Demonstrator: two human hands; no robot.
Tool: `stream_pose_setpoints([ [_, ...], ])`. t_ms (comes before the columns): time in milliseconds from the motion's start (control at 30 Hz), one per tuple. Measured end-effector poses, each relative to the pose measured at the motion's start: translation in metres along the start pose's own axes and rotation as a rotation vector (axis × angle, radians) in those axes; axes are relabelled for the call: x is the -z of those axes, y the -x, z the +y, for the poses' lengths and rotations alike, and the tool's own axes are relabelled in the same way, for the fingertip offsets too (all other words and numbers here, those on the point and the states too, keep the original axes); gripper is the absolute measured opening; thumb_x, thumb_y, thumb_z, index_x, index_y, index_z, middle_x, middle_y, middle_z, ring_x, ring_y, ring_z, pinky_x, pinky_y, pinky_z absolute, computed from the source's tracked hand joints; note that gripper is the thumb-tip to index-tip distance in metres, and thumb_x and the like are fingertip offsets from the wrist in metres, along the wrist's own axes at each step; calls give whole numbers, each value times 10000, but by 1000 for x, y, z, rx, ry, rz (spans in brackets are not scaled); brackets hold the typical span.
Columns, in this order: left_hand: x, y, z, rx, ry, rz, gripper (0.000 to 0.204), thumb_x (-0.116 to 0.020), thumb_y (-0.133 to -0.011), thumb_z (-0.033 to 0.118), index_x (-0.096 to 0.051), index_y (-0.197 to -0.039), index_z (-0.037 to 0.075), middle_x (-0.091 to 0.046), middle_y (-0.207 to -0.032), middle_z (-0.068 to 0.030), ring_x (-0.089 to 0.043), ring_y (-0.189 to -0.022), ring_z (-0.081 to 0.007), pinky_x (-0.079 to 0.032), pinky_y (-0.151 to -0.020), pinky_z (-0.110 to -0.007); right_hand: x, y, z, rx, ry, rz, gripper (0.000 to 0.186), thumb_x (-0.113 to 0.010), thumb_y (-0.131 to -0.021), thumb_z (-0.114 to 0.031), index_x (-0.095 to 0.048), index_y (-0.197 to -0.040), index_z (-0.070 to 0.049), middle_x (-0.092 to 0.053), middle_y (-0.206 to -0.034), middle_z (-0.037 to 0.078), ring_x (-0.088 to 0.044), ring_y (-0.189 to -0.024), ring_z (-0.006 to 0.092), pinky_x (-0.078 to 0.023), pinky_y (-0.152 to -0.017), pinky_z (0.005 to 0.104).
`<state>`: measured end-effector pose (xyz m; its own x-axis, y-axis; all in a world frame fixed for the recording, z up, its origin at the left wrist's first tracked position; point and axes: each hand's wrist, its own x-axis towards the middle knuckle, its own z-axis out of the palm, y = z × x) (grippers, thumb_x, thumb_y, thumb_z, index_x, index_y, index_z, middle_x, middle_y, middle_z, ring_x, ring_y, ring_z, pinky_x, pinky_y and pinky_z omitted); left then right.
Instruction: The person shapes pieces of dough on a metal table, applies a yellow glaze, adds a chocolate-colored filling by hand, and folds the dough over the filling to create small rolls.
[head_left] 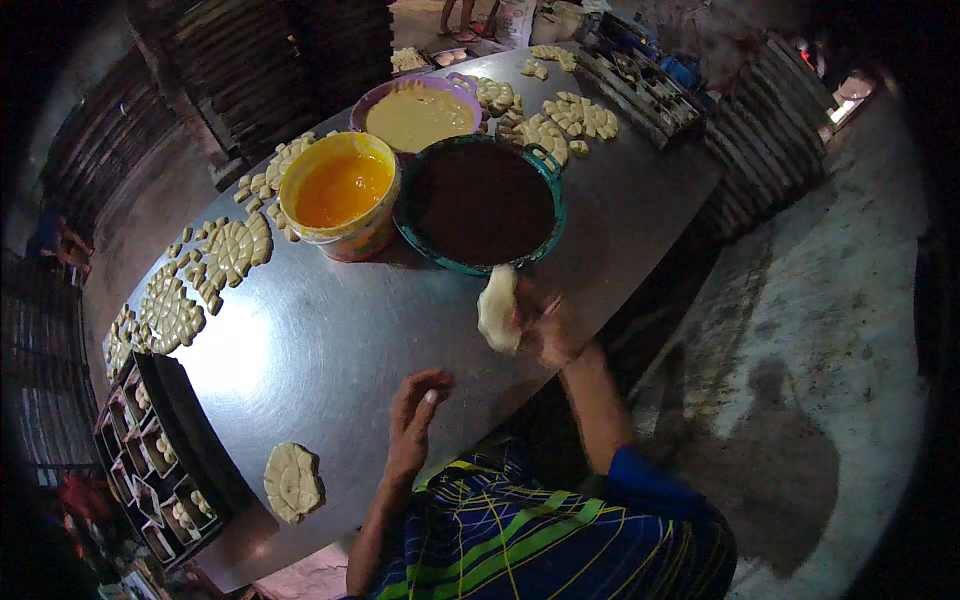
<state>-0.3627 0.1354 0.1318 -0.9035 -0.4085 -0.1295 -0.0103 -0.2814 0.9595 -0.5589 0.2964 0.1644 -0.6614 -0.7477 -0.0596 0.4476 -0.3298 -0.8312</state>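
My right hand holds a pale flat piece of dough just in front of a teal bowl of dark brown filling. My left hand hovers over the steel table near its front edge, fingers loosely curled and holding nothing. A flattened dough disc lies on the table to the left of that hand.
A yellow bucket of orange liquid and a purple bowl of pale batter stand behind the teal bowl. Clusters of dough pieces line the table's left and far edges. Dark baking trays sit at the left end and far right.
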Motion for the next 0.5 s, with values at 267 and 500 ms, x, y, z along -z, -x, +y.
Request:
stream_pose_setpoints([
  [267,70,18,-13,161,-120,357,168,-592,-990,179,-650,-1021,24,-682,-1010,-82,-641,-973,-181,-496,-928,-341,59,-118,-103,17,1585,-367,389,-664,-805,56,-734,-1142,-126,-722,-1076,150,-715,-938,268,-550,-826,367],
  [500,80,27,-30,200,-37,470,175,-619,-976,211,-643,-1018,43,-675,-995,-70,-633,-956,-174,-484,-926,-339,68,-149,-81,-198,1699,-554,360,-661,-769,40,-765,-1069,-129,-734,-996,141,-710,-898,328,-548,-769,418],
])
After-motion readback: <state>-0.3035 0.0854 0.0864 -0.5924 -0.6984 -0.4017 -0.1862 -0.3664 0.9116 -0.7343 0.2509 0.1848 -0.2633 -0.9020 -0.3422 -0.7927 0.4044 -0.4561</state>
